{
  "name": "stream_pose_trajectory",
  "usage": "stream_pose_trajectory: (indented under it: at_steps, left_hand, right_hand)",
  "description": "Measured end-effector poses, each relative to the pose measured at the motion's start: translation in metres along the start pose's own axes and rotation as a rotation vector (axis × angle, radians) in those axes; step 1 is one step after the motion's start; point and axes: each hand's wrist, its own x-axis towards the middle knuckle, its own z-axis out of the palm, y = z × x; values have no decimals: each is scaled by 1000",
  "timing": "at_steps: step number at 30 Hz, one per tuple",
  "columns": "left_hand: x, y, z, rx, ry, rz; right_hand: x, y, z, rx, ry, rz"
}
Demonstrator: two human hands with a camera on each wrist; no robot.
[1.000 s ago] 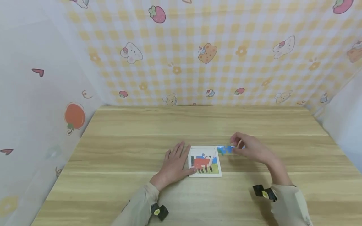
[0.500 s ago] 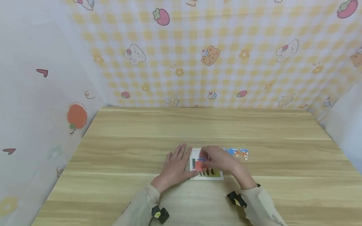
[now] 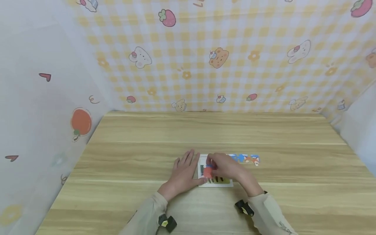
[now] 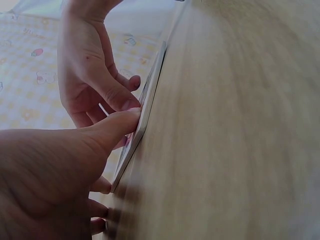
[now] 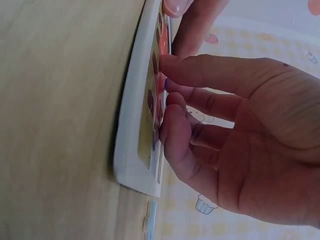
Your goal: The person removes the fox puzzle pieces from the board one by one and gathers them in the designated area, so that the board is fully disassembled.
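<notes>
Right hand point(image 3: 227, 168) is pinching a small red flat puzzle piece point(image 3: 208, 171) between thumb and fingertips point(image 5: 167, 67), pressing or lifting it at the face of the white-framed square puzzle board point(image 3: 215, 182); can't tell which. The red piece is sitting right under the fingertips, on the board's picture area, touching it. Left hand point(image 3: 183, 173) is lying flat just beside the board's left edge, fingers straight and relaxed, thumb tip point(image 4: 125, 117) touching the frame and steadying it. The board is lying flat on the light wooden table point(image 3: 147, 156).

Judging by looks: the piece is thin, light, stiff card or wood, likely smooth and easy to slip; best taken by its edges with fingertips, not the face. The board looks light too and may slide, so bracing its rim makes sense.

Beyond the right fingers, a loose row of blue puzzle pieces with a fox picture point(image 3: 245, 159) is lying on the table, apart from the board.
</notes>
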Motion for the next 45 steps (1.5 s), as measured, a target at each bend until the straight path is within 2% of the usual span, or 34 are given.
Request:
stream_pose_trajectory:
  at_steps: [9, 29, 38, 45]
  left_hand:
    - [0, -3, -1, 3, 24, 16]
    - [0, -2, 0, -15, 14, 14]
    - [2, -1, 1, -17, 1, 10]
    - [2, -2, -1, -32, -11, -8]
  right_hand:
    - [1, -3, -2, 14, 0, -6]
    - [-1, -2, 0, -9, 25, -22]
    - [-4, -4, 1, 2, 36, 36]
    - [-1, -6, 1, -90, 90, -54]
